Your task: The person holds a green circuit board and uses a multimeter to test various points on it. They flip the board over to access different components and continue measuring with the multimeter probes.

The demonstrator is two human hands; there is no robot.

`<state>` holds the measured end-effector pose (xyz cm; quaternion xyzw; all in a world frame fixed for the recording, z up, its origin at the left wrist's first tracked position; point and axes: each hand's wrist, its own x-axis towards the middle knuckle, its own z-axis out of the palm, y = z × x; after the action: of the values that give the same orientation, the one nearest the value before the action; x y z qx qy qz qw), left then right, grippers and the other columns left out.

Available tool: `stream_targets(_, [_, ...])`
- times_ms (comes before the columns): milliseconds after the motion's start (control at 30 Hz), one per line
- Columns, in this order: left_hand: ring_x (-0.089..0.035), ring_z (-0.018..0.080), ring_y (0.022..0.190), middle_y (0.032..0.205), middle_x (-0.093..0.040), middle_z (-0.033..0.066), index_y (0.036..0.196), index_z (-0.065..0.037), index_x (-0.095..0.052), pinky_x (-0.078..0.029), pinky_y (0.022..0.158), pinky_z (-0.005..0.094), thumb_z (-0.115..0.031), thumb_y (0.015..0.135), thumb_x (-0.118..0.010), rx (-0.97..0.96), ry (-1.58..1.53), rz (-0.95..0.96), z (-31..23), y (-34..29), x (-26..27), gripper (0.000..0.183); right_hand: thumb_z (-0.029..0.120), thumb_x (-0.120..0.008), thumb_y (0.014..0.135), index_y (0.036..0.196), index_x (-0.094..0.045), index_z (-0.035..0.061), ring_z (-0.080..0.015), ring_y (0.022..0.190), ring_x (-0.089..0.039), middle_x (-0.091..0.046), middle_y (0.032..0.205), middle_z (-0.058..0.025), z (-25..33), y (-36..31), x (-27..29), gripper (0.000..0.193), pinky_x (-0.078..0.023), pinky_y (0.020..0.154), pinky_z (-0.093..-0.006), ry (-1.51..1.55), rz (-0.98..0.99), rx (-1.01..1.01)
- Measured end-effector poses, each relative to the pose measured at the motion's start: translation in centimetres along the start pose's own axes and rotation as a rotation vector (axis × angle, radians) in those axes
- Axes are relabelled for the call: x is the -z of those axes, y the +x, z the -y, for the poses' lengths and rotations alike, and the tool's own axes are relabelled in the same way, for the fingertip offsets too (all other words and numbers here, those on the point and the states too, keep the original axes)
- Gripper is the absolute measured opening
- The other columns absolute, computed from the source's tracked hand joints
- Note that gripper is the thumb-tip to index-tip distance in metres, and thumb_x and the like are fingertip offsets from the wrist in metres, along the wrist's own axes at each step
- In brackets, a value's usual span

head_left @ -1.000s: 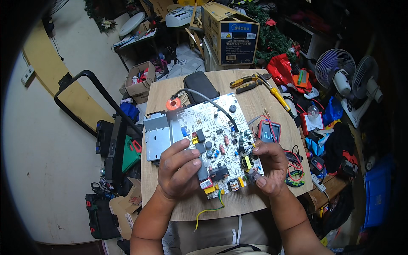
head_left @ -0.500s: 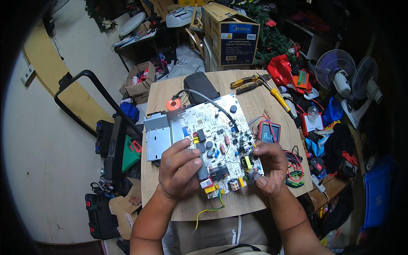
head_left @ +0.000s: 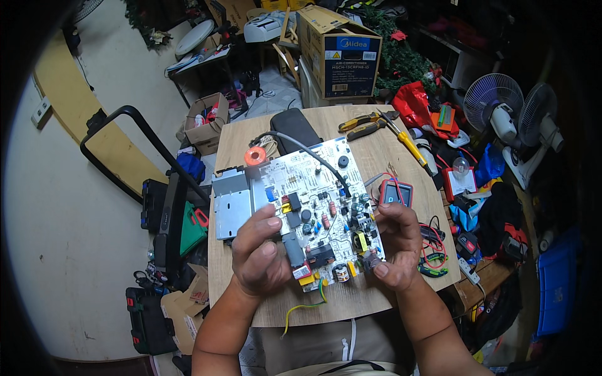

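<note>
A white circuit board [head_left: 338, 241] crowded with components lies tilted between my hands above the table. My right hand [head_left: 401, 241] grips its lower right edge, the thumb over a corner component. By the left edge, next to a grey cylindrical capacitor [head_left: 293, 249], my left hand [head_left: 257, 254] has its visible fingers apart; any fingers under the board are hidden. A yellow-green wire [head_left: 304, 306] hangs from the near edge, and a grey cable [head_left: 307, 146] arches over the far side. The board's left side meets a grey metal housing [head_left: 232, 207]. An orange ring-shaped coil [head_left: 255, 156] sits behind it.
On the wooden table [head_left: 357, 310] are a black case [head_left: 295, 130], yellow-black pliers [head_left: 367, 125], a yellow soldering iron [head_left: 411, 147] and a red multimeter [head_left: 396, 193] with leads. Tools and bags clutter the right. A black trolley handle [head_left: 138, 116] stands left; a large carton [head_left: 342, 53] is behind.
My left fingers have drawn back leftward off the board's components and spread. The board has shifted slightly left and toward me. My right hand stays at its edge.
</note>
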<state>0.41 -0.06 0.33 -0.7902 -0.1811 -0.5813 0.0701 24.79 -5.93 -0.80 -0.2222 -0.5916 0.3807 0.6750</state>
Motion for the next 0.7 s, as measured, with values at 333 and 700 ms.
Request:
stream_targets(333, [-0.058, 0.0348, 0.126, 0.129, -0.054, 0.0133, 0.154, -0.019, -0.025, -0.055, 0.103, 0.0463, -0.036, 0.071, -0.098, 0.028, 0.048, 0.046, -0.15, 0.38, 0.64, 0.112, 0.023, -0.077, 0.077, 0.144, -0.042, -0.0055, -0.0216, 0.111, -0.064, -0.061, 0.124, -0.0148, -0.23, 0.08, 0.0, 0.081, -0.048, 0.099, -0.0349, 0.021, 0.012, 0.005])
stream_targets(700, [-0.065, 0.0294, 0.112, 0.115, -0.074, 0.01, 0.137, -0.01, -0.047, -0.056, 0.095, 0.0369, -0.025, 0.072, -0.097, 0.106, 0.016, 0.027, -0.24, 0.56, 0.43, 0.084, 0.022, -0.075, 0.077, 0.139, -0.048, -0.0085, -0.0263, 0.124, -0.06, -0.059, 0.132, -0.0193, -0.07, -0.44, 0.26, 0.075, -0.043, 0.113, -0.0406, -0.077, 0.055, -0.01])
